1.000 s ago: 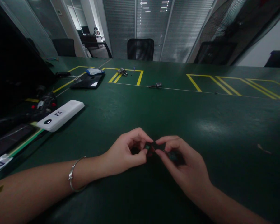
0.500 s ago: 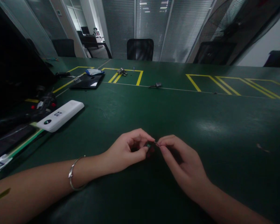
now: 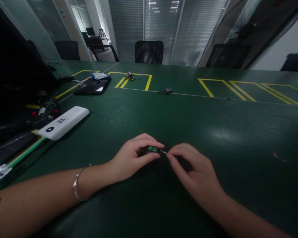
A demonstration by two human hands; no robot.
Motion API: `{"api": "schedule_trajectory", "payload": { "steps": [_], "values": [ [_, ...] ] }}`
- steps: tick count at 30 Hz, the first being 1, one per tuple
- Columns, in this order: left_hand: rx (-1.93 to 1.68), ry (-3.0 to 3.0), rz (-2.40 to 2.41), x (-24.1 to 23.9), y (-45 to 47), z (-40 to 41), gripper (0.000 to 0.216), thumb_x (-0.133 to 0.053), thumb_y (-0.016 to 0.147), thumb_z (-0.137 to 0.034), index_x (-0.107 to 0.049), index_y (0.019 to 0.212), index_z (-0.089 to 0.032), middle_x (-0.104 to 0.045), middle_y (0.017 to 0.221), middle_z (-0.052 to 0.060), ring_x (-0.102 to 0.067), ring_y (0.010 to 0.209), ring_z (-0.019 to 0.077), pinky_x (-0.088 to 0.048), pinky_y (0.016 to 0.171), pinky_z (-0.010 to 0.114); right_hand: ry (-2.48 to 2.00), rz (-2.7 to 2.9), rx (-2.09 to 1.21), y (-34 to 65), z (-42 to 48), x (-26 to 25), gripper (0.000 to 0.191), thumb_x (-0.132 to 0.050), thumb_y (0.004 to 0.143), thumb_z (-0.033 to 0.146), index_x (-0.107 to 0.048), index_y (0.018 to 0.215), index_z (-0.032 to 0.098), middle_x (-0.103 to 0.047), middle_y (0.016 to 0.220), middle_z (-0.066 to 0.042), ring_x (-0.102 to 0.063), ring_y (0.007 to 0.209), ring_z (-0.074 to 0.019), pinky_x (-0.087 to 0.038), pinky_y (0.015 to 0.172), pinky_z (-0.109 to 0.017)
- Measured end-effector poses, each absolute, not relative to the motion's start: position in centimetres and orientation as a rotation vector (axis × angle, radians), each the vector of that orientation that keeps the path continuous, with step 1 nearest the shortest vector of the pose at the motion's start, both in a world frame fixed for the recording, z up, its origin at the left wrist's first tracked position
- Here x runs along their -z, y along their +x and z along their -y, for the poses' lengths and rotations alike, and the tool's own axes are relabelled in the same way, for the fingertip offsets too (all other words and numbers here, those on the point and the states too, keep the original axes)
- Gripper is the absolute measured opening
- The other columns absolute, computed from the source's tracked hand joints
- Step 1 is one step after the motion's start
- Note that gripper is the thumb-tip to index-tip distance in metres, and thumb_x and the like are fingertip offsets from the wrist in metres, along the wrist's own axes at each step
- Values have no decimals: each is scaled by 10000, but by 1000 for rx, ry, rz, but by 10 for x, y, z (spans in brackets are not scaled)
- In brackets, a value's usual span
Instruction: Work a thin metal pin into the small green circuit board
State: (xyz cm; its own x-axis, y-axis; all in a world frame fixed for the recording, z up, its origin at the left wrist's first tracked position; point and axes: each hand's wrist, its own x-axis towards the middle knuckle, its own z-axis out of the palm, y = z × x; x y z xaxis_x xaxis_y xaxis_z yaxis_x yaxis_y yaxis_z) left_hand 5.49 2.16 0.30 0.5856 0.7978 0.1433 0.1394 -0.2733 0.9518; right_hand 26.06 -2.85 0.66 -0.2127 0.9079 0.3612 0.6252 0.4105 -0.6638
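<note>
Between the thumb and fingers of my left hand (image 3: 135, 152) is a small green circuit board (image 3: 152, 149), its pale-marked face turned up towards me. My right hand (image 3: 195, 168) pinches a thin, light-coloured metal pin (image 3: 163, 151) by one end. The pin's other end points left at the board's edge; whether the two touch I cannot tell. Both hands are low over the dark green table (image 3: 149, 115).
A white power bank (image 3: 64, 123) marked 22 lies to the left. Farther back are a black tablet (image 3: 93, 86), a blue-and-white packet (image 3: 100, 76), a cluster of metal parts (image 3: 129, 76) and a small cylindrical part with a thin shaft (image 3: 168, 90). Yellow tape (image 3: 149, 82) marks the table.
My left hand has turned the circuit board so that its green face shows clearly. The metal pin in my right hand now shows as a distinct line beside it.
</note>
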Motion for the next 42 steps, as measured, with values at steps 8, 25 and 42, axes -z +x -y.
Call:
{"api": "schedule_trajectory", "payload": {
  "steps": [8, 25, 42],
  "values": [
    [-806, 1716, -807, 1, 54, -21, 216, -718, 841, -234, -685, 1045, -172, -638, 1001, 50, -635, 908, 174, -517, 810, 311, -1323, 1976, -467, 261, 29, -7, 131, -552, 903, 202, -669, 844, 213, -667, 828, -42, -633, 773, -195, -512, 660, -324],
    [-800, 1641, -747, -5, 57, -19, 193, -759, 786, -159, -738, 977, -154, -658, 925, 46, -639, 838, 155, -519, 758, 278, -1308, 1984, -524, 260, 29, -6, 130, -554, 907, 205, -664, 837, 215, -659, 826, -34, -617, 776, -191, -489, 664, -328],
    [-768, 1433, -666, -4, 58, -21, 216, -758, 768, -91, -758, 964, -180, -666, 911, 17, -635, 832, 117, -519, 776, 231, -1277, 1937, -590, 262, 31, -5, 125, -557, 913, 195, -660, 847, 222, -654, 833, -30, -621, 780, -183, -493, 671, -317]
  ]
}}
